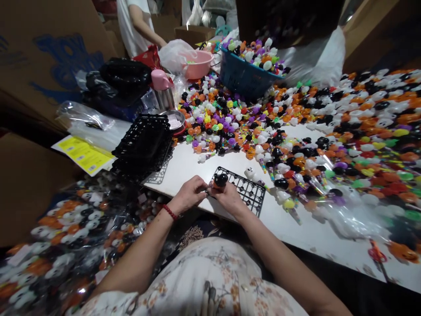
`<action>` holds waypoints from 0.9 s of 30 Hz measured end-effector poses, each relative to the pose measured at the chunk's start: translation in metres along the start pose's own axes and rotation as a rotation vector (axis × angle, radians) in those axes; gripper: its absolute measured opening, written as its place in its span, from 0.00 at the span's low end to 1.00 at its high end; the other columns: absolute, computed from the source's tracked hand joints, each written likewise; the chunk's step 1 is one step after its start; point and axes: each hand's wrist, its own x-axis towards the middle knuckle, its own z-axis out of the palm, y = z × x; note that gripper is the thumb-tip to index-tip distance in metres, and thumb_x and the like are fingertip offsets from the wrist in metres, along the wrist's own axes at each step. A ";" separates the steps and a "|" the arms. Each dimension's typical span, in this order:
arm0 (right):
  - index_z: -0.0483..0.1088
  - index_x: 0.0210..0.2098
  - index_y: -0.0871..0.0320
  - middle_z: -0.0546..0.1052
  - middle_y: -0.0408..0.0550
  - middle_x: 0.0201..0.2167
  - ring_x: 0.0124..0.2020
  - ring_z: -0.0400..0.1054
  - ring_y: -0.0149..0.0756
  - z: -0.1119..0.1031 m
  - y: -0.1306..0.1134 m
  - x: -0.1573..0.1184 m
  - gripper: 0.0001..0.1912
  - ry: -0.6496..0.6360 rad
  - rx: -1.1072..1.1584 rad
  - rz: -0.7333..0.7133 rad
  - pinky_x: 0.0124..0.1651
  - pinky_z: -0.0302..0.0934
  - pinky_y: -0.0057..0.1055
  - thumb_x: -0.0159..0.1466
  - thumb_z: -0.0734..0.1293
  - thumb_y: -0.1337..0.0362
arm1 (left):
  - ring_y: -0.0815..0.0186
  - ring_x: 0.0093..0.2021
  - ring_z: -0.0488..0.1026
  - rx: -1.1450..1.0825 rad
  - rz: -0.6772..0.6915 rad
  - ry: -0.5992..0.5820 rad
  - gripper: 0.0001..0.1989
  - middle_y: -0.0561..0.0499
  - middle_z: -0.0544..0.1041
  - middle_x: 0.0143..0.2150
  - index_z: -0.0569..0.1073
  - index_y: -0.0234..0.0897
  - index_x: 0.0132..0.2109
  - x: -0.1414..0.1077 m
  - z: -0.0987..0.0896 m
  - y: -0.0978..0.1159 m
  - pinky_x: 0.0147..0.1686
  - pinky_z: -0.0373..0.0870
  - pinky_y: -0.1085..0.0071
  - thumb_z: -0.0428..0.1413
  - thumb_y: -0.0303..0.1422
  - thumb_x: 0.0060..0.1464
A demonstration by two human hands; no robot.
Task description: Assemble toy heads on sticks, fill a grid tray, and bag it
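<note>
A black grid tray [251, 193] lies on the white table [184, 169] near its front edge. At the tray's left end, my right hand [227, 197] is closed around a small toy with a black top [220, 179]. My left hand [192, 193] is just left of it, fingers bent together at the tray's corner; what they pinch, if anything, is too small to tell. A white ghost toy [251, 174] lies beside the tray's back edge.
Many small toys [223, 116] cover the table's back and right. A blue basket [246, 74], a pink basin [199, 64] and stacked black trays [141, 142] stand behind. Red scissors [376, 254] lie right. A person's arm [144, 27] shows at the back left.
</note>
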 end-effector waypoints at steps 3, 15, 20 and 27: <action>0.72 0.32 0.57 0.76 0.46 0.31 0.34 0.69 0.39 -0.002 -0.007 -0.002 0.06 0.001 -0.225 -0.077 0.38 0.61 0.33 0.57 0.66 0.62 | 0.68 0.37 0.68 -0.013 -0.021 0.001 0.06 0.52 0.70 0.36 0.76 0.36 0.37 0.001 0.000 0.001 0.37 0.66 0.72 0.58 0.26 0.49; 0.72 0.28 0.57 0.76 0.42 0.25 0.30 0.69 0.37 -0.012 -0.028 0.008 0.01 -0.079 -0.295 -0.037 0.30 0.57 0.27 0.53 0.68 0.67 | 0.69 0.35 0.67 -0.020 -0.055 -0.001 0.04 0.53 0.69 0.35 0.75 0.37 0.35 0.003 0.002 -0.006 0.35 0.65 0.73 0.59 0.27 0.48; 0.74 0.31 0.57 0.76 0.43 0.28 0.32 0.69 0.37 -0.016 -0.024 0.006 0.06 -0.106 -0.249 -0.026 0.33 0.58 0.29 0.56 0.68 0.62 | 0.69 0.35 0.68 -0.041 -0.061 0.021 0.05 0.53 0.70 0.35 0.75 0.36 0.34 0.002 0.002 -0.002 0.36 0.65 0.72 0.58 0.25 0.47; 0.70 0.27 0.57 0.74 0.41 0.25 0.30 0.67 0.35 -0.014 -0.021 0.009 0.04 -0.144 -0.220 -0.035 0.31 0.56 0.28 0.56 0.68 0.63 | 0.68 0.36 0.68 -0.049 -0.064 -0.002 0.05 0.52 0.70 0.36 0.76 0.36 0.35 0.003 0.002 -0.003 0.36 0.66 0.72 0.59 0.27 0.48</action>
